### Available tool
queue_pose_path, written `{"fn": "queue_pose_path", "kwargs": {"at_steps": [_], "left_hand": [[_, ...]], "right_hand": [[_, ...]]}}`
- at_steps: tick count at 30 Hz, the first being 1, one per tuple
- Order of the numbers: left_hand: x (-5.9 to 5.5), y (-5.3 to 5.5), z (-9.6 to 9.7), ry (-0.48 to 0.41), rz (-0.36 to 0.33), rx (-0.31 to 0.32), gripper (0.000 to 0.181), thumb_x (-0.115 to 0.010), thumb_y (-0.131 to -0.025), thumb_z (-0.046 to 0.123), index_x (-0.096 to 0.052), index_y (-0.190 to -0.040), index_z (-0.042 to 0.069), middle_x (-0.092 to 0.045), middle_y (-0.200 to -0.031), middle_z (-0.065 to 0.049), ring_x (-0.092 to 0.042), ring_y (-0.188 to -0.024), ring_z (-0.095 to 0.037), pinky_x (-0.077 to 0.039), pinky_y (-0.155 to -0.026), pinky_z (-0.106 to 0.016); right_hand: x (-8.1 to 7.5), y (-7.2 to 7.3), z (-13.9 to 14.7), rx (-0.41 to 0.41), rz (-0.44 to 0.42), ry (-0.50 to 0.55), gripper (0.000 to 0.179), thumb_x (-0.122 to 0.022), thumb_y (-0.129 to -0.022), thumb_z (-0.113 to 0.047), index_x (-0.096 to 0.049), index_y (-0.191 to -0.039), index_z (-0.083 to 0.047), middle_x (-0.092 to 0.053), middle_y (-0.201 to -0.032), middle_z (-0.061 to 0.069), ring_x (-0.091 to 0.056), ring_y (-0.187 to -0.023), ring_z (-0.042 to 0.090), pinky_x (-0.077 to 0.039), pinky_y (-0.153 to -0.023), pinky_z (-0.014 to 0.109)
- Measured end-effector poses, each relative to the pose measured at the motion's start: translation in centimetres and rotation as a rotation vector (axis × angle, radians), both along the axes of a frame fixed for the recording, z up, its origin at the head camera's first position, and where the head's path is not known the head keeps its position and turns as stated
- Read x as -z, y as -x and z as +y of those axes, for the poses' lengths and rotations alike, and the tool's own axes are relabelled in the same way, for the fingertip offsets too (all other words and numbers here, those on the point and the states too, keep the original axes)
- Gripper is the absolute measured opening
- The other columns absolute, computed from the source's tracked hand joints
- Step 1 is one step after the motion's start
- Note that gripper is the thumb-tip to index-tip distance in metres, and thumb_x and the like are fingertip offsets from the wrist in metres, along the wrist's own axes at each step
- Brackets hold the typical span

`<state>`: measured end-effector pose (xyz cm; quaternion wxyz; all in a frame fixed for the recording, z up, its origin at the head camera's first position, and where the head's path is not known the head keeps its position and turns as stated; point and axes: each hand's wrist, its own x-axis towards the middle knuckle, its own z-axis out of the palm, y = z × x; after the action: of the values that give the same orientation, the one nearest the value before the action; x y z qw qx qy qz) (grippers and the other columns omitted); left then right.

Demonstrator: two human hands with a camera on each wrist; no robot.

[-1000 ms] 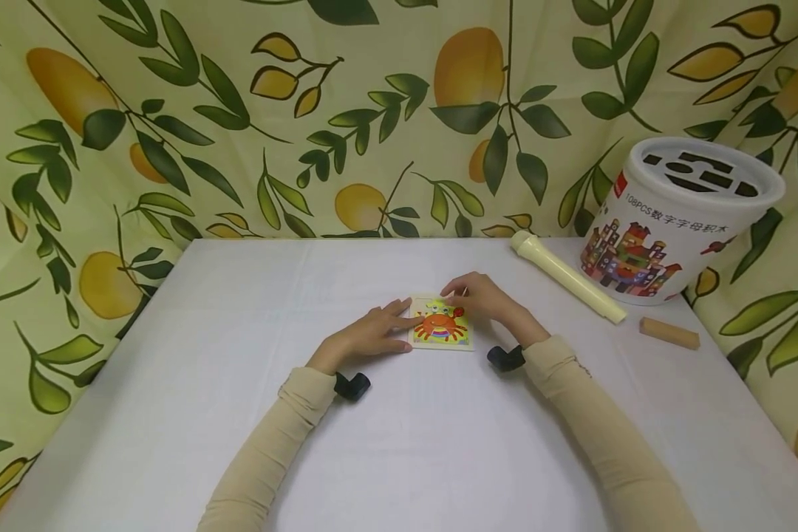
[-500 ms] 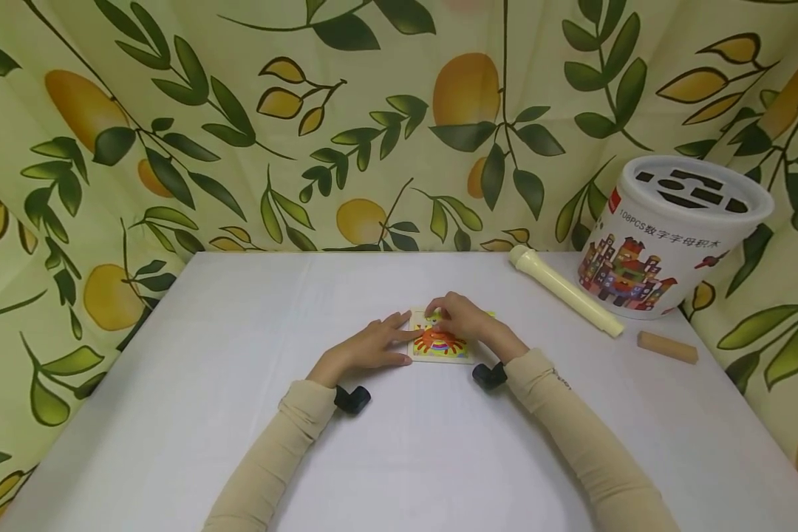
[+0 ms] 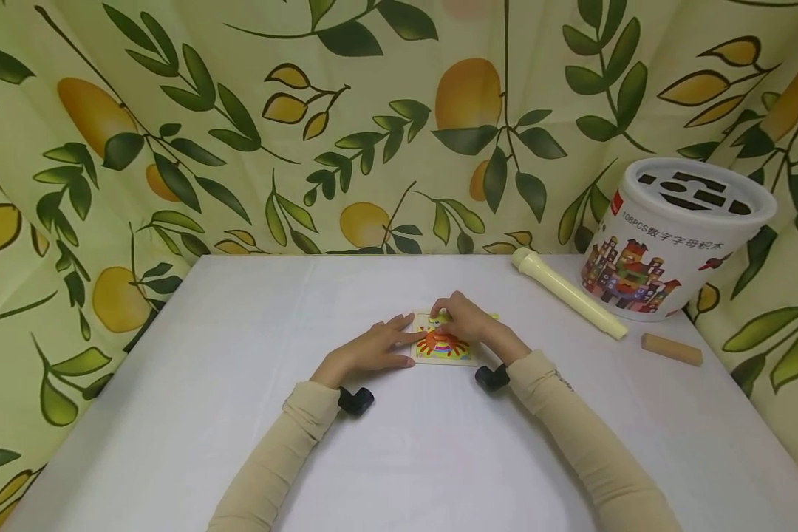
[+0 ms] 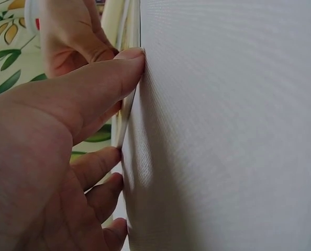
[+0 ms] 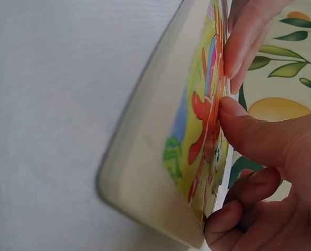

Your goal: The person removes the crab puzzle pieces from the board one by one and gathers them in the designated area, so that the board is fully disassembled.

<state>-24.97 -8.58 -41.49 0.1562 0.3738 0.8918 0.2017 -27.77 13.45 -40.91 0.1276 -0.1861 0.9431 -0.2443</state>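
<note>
Two hands in view, left hand (image 3: 372, 347) and right hand (image 3: 464, 318), both at a crab puzzle (image 3: 444, 347) lying picture side up on the worktop (image 3: 399, 458), around the middle. On the left, fingers straight and spread along the puzzle's edge, one fingertip over the picture; apparently steadying, gripping nothing. On the right, fingers curled over the upper part, thumb touching the crab; impossible to tell whether pinching a piece or only pressing.

As for progress, most of the crab seemingly in place, judging by body, legs and striped belly, with seams showing in the right wrist view. Upper right part hidden beneath the curled fingers, hence completeness there uncertain. Past the right hand, a yellow-green patch (image 3: 494, 316) peeking out, possibly a loose piece; if so, probably left to fit.

Farther right, a pale yellow stick (image 3: 568, 292) lying slantwise; near its lower end, a wooden block (image 3: 672, 349); just beside the stick, a white bucket (image 3: 672, 244) with a slotted lid. All well apart from the puzzle, so nothing much in the way. At the back, a fruit-patterned cloth (image 3: 266, 162).
</note>
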Motion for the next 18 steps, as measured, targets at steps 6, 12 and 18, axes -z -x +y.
{"fn": "queue_pose_path", "kwargs": {"at_steps": [6,12,18], "left_hand": [[0.07,0.11,0.14,0.021,0.005,-0.004,0.054,-0.058,-0.089,0.035,-0.043,-0.139,0.022,-0.018,-0.154,-0.011,-0.013,-0.142,-0.030,-0.016,-0.111,-0.056],[0.09,0.03,0.14,0.025,-0.001,-0.005,0.054,-0.058,-0.089,0.036,-0.042,-0.139,0.023,-0.017,-0.154,-0.011,-0.013,-0.142,-0.030,-0.016,-0.111,-0.056],[-0.01,0.04,0.16,0.029,0.000,-0.009,0.054,-0.059,-0.089,0.035,-0.042,-0.139,0.023,-0.018,-0.154,-0.010,-0.013,-0.142,-0.030,-0.016,-0.111,-0.055]], "right_hand": [[0.07,-0.05,0.20,-0.028,0.043,0.002,0.025,-0.066,-0.085,-0.017,-0.060,-0.109,-0.013,-0.046,-0.100,0.012,-0.044,-0.091,0.023,-0.045,-0.085,0.036],[0.36,0.18,0.16,0.013,0.033,0.000,0.032,-0.067,-0.084,-0.020,-0.058,-0.113,-0.014,-0.051,-0.104,0.010,-0.048,-0.094,0.022,-0.045,-0.088,0.038],[0.03,0.03,0.41,0.093,0.066,0.026,0.026,-0.065,-0.085,-0.018,-0.062,-0.110,-0.011,-0.056,-0.105,0.010,-0.051,-0.096,0.024,-0.044,-0.089,0.043]]}}
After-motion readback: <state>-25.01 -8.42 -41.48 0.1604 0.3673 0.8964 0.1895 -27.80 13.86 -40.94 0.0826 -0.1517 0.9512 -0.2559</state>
